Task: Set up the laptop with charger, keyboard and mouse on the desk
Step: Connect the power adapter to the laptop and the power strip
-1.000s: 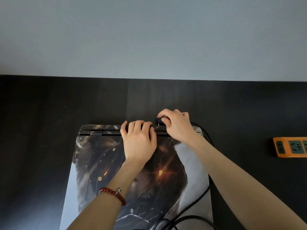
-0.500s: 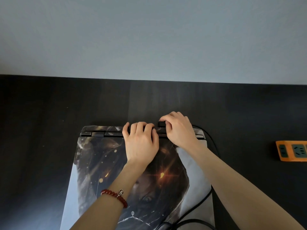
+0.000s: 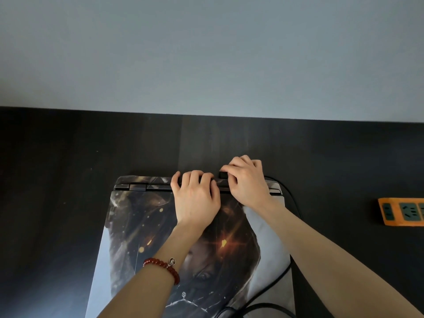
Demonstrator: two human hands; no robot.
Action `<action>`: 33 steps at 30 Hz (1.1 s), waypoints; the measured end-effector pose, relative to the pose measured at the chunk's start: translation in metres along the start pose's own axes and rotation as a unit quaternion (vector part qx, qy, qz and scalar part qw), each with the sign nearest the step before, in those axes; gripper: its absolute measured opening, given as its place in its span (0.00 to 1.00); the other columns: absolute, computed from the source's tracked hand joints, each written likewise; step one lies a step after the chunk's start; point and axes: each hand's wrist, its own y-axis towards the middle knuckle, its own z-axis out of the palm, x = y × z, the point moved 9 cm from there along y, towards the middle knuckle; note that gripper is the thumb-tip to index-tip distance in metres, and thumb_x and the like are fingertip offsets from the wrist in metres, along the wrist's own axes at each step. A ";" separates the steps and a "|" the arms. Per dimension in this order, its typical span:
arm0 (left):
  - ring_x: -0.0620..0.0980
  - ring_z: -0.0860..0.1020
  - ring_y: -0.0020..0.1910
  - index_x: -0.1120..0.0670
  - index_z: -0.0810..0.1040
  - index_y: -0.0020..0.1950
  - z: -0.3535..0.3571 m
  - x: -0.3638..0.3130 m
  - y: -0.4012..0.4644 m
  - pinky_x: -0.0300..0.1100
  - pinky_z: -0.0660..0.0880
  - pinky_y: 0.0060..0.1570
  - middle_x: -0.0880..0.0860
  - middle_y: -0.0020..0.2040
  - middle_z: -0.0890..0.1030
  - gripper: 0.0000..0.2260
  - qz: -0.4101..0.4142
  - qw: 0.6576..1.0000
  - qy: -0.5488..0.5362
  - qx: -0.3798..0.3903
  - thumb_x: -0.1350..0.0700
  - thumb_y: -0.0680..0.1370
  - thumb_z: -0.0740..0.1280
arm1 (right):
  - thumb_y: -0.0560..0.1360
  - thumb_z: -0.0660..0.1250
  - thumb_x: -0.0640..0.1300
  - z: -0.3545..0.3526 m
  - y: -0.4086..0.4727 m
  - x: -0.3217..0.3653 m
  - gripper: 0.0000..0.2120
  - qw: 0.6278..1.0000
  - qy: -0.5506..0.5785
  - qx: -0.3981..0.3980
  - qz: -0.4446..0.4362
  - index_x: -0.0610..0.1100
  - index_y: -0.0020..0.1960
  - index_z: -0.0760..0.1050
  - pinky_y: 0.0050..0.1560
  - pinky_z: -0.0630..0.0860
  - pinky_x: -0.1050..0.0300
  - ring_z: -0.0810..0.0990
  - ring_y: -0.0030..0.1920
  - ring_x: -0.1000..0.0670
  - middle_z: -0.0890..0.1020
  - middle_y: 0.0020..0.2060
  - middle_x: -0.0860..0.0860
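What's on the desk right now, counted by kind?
Laptop, closed: 1
Charger plug with black cable: 1
Orange power strip: 1
Hands: 2, the left hand and the right hand
Red bead bracelet: 1
Total: 6

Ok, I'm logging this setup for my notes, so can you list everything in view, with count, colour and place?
laptop: one, lid closed, dark printed artwork skin, flat on the desk, centre bottom
charger plug: one, black, at the laptop's rear edge, pinched by the right hand
cable: one, black, running around the laptop's right side and over its near right corner
power strip: one, orange with dark sockets, on the desk at far right, cut off by the frame
desk: one, black
wall: grey, behind the desk
bracelet: one, red beads, left wrist
left hand: on the lid by the hinge
right hand: at the rear edge
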 end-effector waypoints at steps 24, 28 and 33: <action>0.51 0.74 0.59 0.54 0.76 0.60 -0.066 0.066 -0.257 0.43 0.70 0.61 0.50 0.56 0.77 0.13 -0.093 0.930 -0.270 0.229 0.53 0.77 0.65 | 0.72 0.64 0.36 -0.043 -0.301 0.083 0.16 0.995 0.069 -0.052 0.050 0.41 0.60 0.75 0.58 0.72 0.48 0.77 0.57 0.44 0.78 0.55 0.45; 0.51 0.68 0.66 0.52 0.71 0.66 -0.057 0.056 -0.283 0.47 0.64 0.68 0.52 0.65 0.71 0.22 -0.119 0.916 -0.279 0.261 0.44 0.75 0.65 | 0.72 0.68 0.45 -0.032 -0.363 0.029 0.18 0.958 0.028 -0.027 0.282 0.41 0.60 0.71 0.53 0.74 0.49 0.75 0.56 0.44 0.76 0.55 0.43; 0.53 0.54 0.74 0.46 0.56 0.74 -0.031 0.030 -0.308 0.53 0.57 0.73 0.50 0.74 0.55 0.42 -0.159 0.878 -0.266 0.366 0.35 0.66 0.69 | 0.74 0.66 0.51 0.006 -0.415 0.005 0.24 0.892 0.070 0.106 0.433 0.41 0.65 0.64 0.52 0.75 0.49 0.77 0.56 0.43 0.77 0.56 0.44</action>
